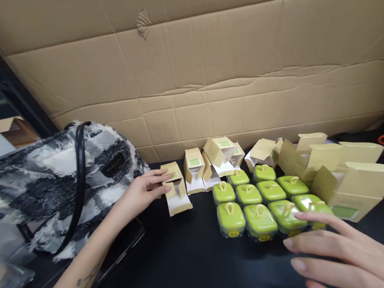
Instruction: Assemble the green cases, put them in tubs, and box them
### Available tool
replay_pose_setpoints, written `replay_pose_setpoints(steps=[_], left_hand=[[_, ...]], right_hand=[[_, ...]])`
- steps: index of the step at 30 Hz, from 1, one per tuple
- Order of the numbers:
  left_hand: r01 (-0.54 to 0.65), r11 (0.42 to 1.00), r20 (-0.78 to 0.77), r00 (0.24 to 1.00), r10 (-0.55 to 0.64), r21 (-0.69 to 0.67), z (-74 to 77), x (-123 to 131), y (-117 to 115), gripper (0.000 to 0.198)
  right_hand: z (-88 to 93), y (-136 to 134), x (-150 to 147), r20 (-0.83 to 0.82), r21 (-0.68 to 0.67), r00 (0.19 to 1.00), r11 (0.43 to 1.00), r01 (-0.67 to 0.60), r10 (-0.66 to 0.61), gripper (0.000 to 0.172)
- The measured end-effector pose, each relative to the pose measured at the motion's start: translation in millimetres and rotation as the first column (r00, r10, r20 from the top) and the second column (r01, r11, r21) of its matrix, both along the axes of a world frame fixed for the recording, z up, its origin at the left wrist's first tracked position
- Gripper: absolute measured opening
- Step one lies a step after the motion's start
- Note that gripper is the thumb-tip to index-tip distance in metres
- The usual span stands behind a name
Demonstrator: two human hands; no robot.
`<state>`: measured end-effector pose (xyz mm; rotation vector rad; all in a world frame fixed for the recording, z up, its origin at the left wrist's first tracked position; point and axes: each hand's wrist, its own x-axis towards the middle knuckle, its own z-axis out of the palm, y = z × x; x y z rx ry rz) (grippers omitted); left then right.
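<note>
Handling the small, open cream cardboard box (180, 187) looked like the step in hand; next move likely called for a sure grip or clean release. Box sat left of the clear square containers with rounded green lids (272, 192). Left hand (144, 192) had fingertips at the box's left side, fingers slightly parted; thumb hidden, couldn't tell if pinching. Right hand (346, 251) had fingers spread at the containers' front right, index tip over a lid, contact unclear. Frayed black-and-white fabric bag (47, 185) sat well left of the containers.
</note>
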<state>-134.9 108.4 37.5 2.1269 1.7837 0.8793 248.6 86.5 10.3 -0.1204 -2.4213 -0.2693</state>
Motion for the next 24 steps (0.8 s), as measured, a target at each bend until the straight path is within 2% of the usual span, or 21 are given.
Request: replay_pose_setpoints(steps=[3, 6, 7, 8, 11, 13, 16, 18, 20, 24], left_hand=[[-0.079, 0.991, 0.062, 0.995, 0.072, 0.113, 15.5, 6, -9, 0.053], [-0.097, 0.952, 0.096, 0.993, 0.072, 0.291, 21.6, 32, -26, 0.046], [-0.056, 0.912, 0.088, 0.996, 0.022, 0.406, 18.9, 44, -32, 0.040], [-0.001, 0.888, 0.075, 0.996, -0.038, 0.459, 13.9, 57, -38, 0.035], [0.122, 0.856, 0.099, 0.975, -0.197, 0.503, -8.7, 93, -54, 0.040], [0.270, 0.813, 0.014, 0.946, -0.323, 0.516, -22.2, 109, -61, 0.029], [0.399, 0.742, -0.066, 0.898, -0.435, 0.539, -32.0, 117, -65, 0.022], [0.437, 0.709, -0.085, 0.877, -0.474, 0.553, -34.3, 117, -66, 0.022], [0.462, 0.694, -0.090, 0.861, -0.501, 0.552, -36.3, 116, -65, 0.022], [0.432, 0.709, -0.017, 0.860, -0.511, 0.557, -41.9, 119, -65, 0.022]], right_hand=[[8.0, -2, -8, -0.008, 0.008, 1.000, 1.000, 0.018, -0.018, 0.021], [7.4, -5, -12, -0.051, 0.013, 0.995, 0.997, 0.082, -0.081, 0.016], [4.3, -6, -13, -0.074, 0.005, 0.991, 0.994, 0.108, -0.108, 0.015], [-0.2, -6, -14, -0.100, -0.002, 0.986, 0.991, 0.135, -0.135, 0.015], [-17.0, -5, -14, -0.191, -0.013, 0.963, 0.982, 0.190, -0.189, 0.016], [-26.2, -3, -13, -0.235, -0.001, 0.955, 0.983, 0.185, -0.181, 0.020], [-31.1, 0, -9, -0.133, 0.030, 0.978, 0.986, 0.164, -0.159, 0.026], [-29.6, 1, -5, -0.044, 0.054, 0.987, 0.986, 0.158, -0.156, 0.027], [-27.4, 0, -2, -0.020, 0.073, 0.989, 0.986, 0.148, -0.147, 0.027], [-28.7, -4, 4, -0.059, 0.028, 0.989, 0.990, 0.135, -0.133, 0.026]])
